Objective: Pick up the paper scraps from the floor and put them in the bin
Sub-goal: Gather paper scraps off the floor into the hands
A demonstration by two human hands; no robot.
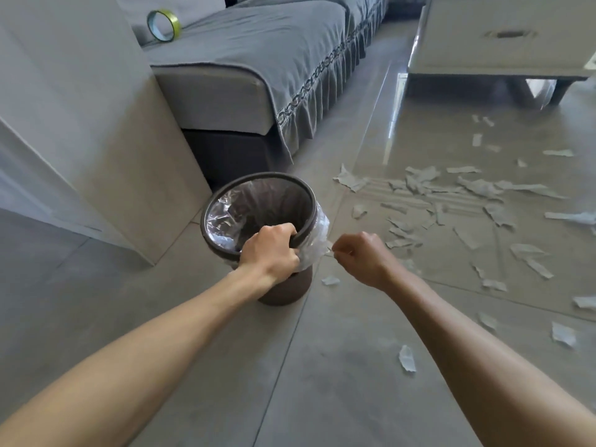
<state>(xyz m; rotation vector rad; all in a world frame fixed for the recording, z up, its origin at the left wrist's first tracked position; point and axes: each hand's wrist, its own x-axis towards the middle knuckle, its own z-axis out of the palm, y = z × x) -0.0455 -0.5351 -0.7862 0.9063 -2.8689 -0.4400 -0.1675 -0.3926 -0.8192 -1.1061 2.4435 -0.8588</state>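
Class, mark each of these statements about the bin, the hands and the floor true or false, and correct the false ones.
1. The left hand grips the rim of the bin. True.
2. The bin has no liner. False: a clear plastic liner is folded over its rim.
3. Most paper scraps lie on the floor to the right of the bin. True.
4. The right hand rests flat on the floor. False: it is raised, pinching the liner's edge.
5. A roll of tape sits on the sofa. True.

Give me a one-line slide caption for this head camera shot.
Left hand grips the bin rim, right hand pinches its plastic liner; paper scraps litter the floor.
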